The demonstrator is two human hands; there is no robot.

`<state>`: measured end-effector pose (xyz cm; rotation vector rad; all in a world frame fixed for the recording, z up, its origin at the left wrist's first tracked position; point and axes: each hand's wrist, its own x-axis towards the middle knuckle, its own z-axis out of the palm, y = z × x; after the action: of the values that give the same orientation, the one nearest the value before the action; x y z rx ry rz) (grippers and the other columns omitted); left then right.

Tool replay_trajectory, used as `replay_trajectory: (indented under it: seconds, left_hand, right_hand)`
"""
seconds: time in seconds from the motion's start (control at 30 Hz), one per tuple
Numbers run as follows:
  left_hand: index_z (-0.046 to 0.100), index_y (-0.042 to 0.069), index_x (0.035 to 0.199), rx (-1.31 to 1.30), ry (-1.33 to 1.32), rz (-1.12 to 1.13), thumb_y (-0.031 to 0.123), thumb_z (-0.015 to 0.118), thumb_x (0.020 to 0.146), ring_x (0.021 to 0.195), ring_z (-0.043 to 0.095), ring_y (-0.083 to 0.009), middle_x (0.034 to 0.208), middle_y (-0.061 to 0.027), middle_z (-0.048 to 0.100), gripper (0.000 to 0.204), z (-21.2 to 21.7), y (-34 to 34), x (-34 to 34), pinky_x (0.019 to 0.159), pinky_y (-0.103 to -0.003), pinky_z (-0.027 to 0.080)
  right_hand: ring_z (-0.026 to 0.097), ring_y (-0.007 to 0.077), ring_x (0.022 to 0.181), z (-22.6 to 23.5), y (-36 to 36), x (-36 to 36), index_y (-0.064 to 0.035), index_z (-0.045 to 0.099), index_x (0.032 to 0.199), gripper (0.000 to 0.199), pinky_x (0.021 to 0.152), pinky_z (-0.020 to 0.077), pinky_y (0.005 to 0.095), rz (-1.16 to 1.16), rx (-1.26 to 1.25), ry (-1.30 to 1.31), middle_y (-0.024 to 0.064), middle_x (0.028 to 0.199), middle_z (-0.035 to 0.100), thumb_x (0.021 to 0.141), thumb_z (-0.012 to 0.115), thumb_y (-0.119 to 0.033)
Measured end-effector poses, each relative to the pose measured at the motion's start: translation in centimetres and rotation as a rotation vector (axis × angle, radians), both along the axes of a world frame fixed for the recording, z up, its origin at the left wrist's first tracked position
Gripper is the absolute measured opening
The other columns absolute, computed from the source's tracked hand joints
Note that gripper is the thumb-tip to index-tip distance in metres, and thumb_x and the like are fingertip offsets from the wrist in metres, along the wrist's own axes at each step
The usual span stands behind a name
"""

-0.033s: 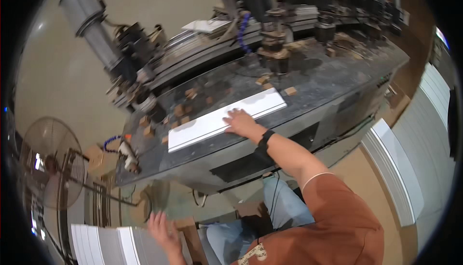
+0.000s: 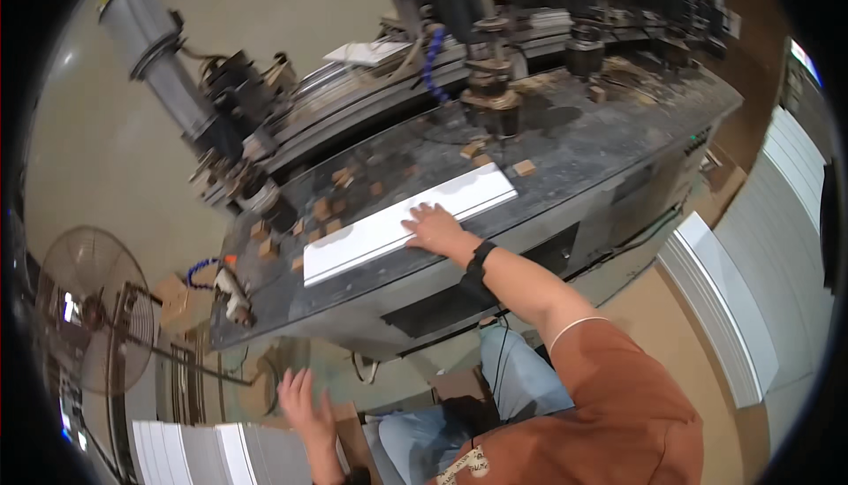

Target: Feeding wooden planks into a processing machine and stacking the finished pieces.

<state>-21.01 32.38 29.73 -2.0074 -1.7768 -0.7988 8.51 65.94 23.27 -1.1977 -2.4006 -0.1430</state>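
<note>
A long white board with a groove along its near side lies on the dark worktop of a machine. My right hand rests palm down on the middle of this board, fingers spread and not wrapped round it. Low on the left, my left hand is raised in the air with its fingers apart and nothing in it. It is nearest to a stack of white boards beside my legs.
Small wood blocks lie scattered behind the board. Machine heads stand along the worktop's back. An air gun with a blue coiled hose sits at the left end, near a fan. More white boards are stacked at right.
My left hand has risen slightly and moved a little right, toward the worktop. The right hand stays on the board. The whole view has shifted slightly.
</note>
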Motion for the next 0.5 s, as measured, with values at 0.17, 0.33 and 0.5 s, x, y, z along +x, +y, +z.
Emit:
replay_trajectory:
  seconds: [0.17,0.33,0.5]
  left_hand:
    - [0.048,0.006,0.131,-0.129,0.047,-0.281,0.029,0.073,0.077,0.128,0.038,-0.0390,0.132,-0.0151,0.048,0.064,-2.6,17.4,5.5,0.106,-0.055,0.028]
    - [0.042,0.005,0.136,-0.159,0.125,-0.328,0.049,0.072,0.073,0.131,0.033,-0.0414,0.138,-0.0168,0.042,0.082,-5.2,24.3,9.7,0.108,-0.056,0.025]
    - [0.040,0.006,0.137,-0.208,0.104,-0.250,0.053,0.079,0.061,0.132,0.032,-0.0400,0.141,-0.0148,0.041,0.097,-6.7,25.5,10.7,0.109,-0.055,0.024]
  right_hand:
    - [0.045,0.0321,0.122,1.3,-1.4,3.4,-0.0164,0.057,0.120,0.048,0.099,0.0363,0.0530,-0.093,-0.072,-0.027,0.0099,0.125,0.053,0.083,0.060,-0.046]
    - [0.043,0.0334,0.124,0.9,-1.2,4.0,-0.0179,0.056,0.122,0.049,0.101,0.0342,0.0549,-0.112,-0.079,-0.025,0.0081,0.127,0.052,0.083,0.060,-0.047]
    - [0.034,0.0311,0.135,1.0,-1.2,5.8,-0.0157,0.051,0.131,0.054,0.106,0.0269,0.0578,-0.058,-0.139,-0.014,0.0073,0.143,0.042,0.085,0.059,-0.045]
